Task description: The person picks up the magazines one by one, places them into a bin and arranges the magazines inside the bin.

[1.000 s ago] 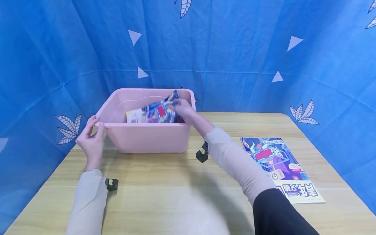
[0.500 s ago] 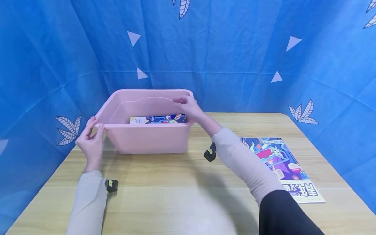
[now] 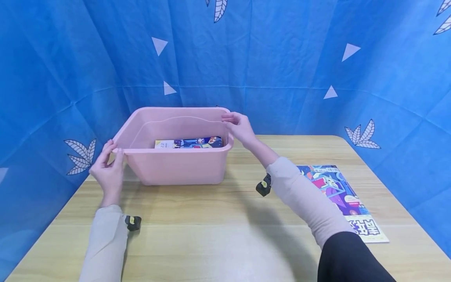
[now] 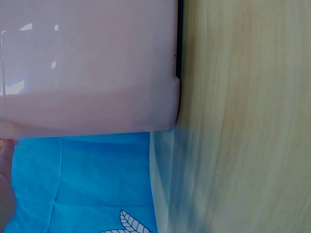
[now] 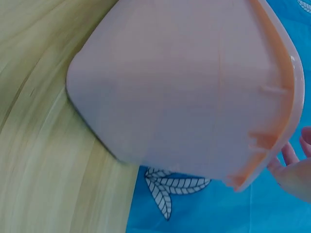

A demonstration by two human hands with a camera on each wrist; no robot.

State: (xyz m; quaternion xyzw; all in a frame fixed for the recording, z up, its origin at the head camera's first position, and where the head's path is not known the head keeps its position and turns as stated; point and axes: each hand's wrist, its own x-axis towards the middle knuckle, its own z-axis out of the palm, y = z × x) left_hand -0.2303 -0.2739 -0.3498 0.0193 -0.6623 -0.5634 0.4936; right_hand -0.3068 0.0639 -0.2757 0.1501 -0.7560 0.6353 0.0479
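Observation:
A pink plastic bin (image 3: pixel 179 168) stands upright toward the back left of the table. At its front left corner, my left hand (image 3: pixel 108 168) pinches the rim between thumb and fingers. Inside, a colourful magazine (image 3: pixel 201 142) lies low, its near part hidden behind the front wall. Over the bin's right rim hovers my right hand (image 3: pixel 241 127), fingers loosely bent and holding nothing; whether it touches the rim I cannot tell. The right wrist view has that hand's fingers (image 5: pixel 290 155) beside the rim. Another magazine (image 3: pixel 343 192) lies flat at the right, partly covered by my right sleeve.
The wooden table (image 3: pixel 197 235) carries the bin and the loose magazine. A blue cloth (image 3: pixel 282 70) with leaf and triangle prints hangs behind and along both sides, close to the bin's back. Small black wrist cameras sit on both sleeves.
My right hand let go of a magazine, which dropped from a slant to lying low inside the bin. The hand then moved right to the rim. My left hand stayed put.

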